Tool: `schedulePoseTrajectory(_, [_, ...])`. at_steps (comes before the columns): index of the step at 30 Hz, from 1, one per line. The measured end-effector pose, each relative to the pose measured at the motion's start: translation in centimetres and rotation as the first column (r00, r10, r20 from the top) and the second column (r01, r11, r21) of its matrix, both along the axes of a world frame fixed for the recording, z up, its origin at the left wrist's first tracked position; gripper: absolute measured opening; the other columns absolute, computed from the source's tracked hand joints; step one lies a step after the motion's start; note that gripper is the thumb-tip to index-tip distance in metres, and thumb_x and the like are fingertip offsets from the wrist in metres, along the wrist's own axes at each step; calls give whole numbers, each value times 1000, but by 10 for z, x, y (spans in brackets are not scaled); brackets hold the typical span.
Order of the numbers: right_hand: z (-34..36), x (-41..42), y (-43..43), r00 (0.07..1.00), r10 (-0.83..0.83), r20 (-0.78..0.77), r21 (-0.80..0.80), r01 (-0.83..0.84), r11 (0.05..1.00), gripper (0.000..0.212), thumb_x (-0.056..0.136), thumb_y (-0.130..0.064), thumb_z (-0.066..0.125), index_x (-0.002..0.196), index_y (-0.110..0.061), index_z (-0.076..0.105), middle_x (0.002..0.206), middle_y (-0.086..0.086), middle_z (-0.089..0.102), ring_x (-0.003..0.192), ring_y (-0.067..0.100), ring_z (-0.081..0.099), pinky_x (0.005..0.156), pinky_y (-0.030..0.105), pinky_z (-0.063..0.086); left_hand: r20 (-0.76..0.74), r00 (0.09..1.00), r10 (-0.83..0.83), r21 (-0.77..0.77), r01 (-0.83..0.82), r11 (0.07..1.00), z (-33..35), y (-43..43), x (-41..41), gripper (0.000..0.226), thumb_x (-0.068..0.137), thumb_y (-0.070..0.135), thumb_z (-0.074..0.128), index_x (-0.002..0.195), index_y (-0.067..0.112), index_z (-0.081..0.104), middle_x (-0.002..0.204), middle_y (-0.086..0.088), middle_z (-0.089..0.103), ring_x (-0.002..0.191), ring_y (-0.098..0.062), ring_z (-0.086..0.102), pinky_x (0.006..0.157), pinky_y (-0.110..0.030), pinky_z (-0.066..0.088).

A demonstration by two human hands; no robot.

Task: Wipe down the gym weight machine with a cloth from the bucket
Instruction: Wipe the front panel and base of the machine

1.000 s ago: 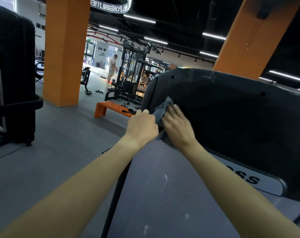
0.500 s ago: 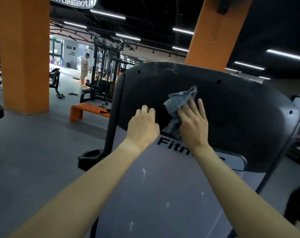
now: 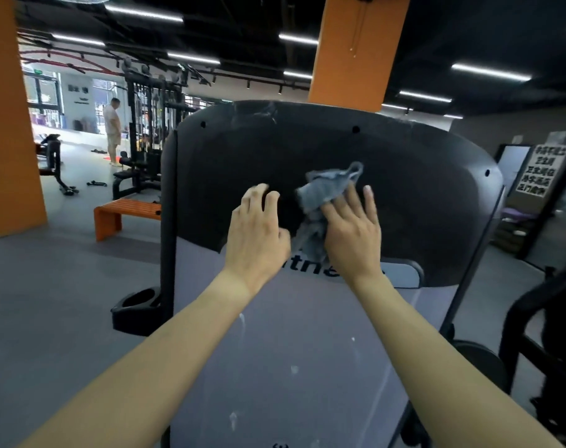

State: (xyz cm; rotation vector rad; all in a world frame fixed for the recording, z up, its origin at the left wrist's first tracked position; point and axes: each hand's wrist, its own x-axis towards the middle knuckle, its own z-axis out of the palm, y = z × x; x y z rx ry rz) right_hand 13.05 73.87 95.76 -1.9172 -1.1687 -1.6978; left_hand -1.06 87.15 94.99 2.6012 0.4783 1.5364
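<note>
Bare forearms (image 3: 184, 347), left grip (image 3: 257, 236), right grip (image 3: 353, 234)

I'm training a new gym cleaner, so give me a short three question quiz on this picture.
1. True or false: the grey cloth lies on the floor.
2. Which of the hands presses the cloth against the machine's black cover: A left, B right?
3. Fill in: the bench behind the machine is ___ in colour.
Key: 1 false; 2 B, the right hand; 3 orange.

The cloth (image 3: 327, 189) is grey-blue, the cover (image 3: 411, 202) black, the panel (image 3: 307, 350) perhaps lilac-grey
</note>
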Motion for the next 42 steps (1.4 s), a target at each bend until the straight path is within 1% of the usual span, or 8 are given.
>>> schedulePoseTrajectory(3, [-5,8,-12,972,35,-233,427,70,901,45,102,-6,44,146,-7,54,154,14,51,150,35,36,125,55,23,12,1000,-21,6,21,1000,-3,-3,5,64,87,9,61,148,5,40,157,-16,35,150,-33,33,114,-46,43])
schedulePoseTrajectory(5, [-8,6,-7,940,119,-320,528,72,846,49,103,-8,39,151,-7,48,157,16,46,151,38,33,125,54,22,3,1000,-28,-1,28,1000,-5,-7,9,70,88,9,61,153,6,34,162,-17,29,154,-34,25,118,-47,38])
schedulePoseTrajectory(13, [-15,34,-53,982,-47,-182,177,80,981,49,106,-16,44,155,-10,44,161,17,40,154,37,27,127,54,19,28,996,-88,164,83,983,0,-42,42,72,94,17,55,160,10,30,167,-12,23,159,-32,13,126,-50,21])
schedulePoseTrajectory(19, [-24,56,-68,844,71,-532,545,277,791,59,102,-26,36,158,-9,32,162,16,37,153,35,27,127,50,17,25,1000,19,198,-23,980,-9,-54,71,66,103,29,51,161,9,28,168,-18,21,158,-41,7,127,-57,14])
schedulePoseTrajectory(22, [-13,49,-55,889,65,-453,515,201,833,57,101,-25,48,154,-7,41,158,14,43,150,36,32,127,47,19,62,996,56,211,-68,975,-11,-51,79,61,105,33,47,159,9,32,166,-19,26,157,-42,12,125,-58,17])
schedulePoseTrajectory(28, [-5,38,-52,991,5,-137,91,7,996,49,104,-24,54,149,-5,50,152,18,51,150,39,35,126,54,20,85,994,72,252,-92,963,-14,-41,83,66,105,45,45,158,8,34,163,-21,29,155,-44,17,123,-60,21])
schedulePoseTrajectory(35, [-2,39,-47,929,153,-338,521,49,852,47,106,-14,40,151,-2,47,156,16,47,151,36,33,125,53,24,108,993,57,243,-82,967,-9,-43,78,57,105,38,52,154,13,41,160,-17,36,154,-41,23,120,-57,27])
schedulePoseTrajectory(42, [-6,9,-34,964,219,-148,114,-203,973,36,105,-14,49,136,-2,64,138,11,65,142,37,46,118,46,39,41,999,15,243,-25,970,-3,-42,62,46,93,18,66,135,10,50,158,-15,38,150,-42,28,113,-56,36])
